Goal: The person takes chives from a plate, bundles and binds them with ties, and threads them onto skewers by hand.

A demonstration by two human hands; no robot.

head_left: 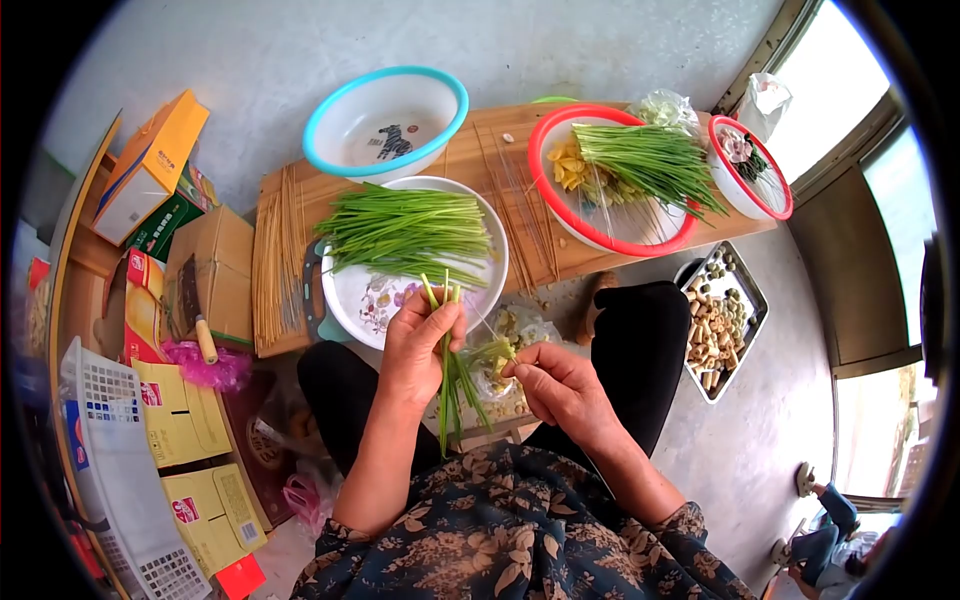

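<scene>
Green chives (pixel 449 385) hang folded in my left hand (pixel 425 345), whose fingers are wrapped round them over my lap. My right hand (pixel 560 390) is just to the right, its thumb and fingers pinched on the end of a thin skewer near a pale green bundle. More chives (pixel 405 232) lie in a white tray (pixel 350 310) on the wooden bench (pixel 470 150). Thin wooden skewers (pixel 278 265) are spread at the bench's left end, and others lie between the basins.
Behind the tray stands a blue-rimmed basin (pixel 385 115). A red-rimmed basin (pixel 640 235) holds chives and yellow pieces; a smaller one (pixel 750 170) is beside it. A metal tray (pixel 727 320) sits on the floor. Boxes and a knife (pixel 203 330) are left; another person (pixel 830 545) is lower right.
</scene>
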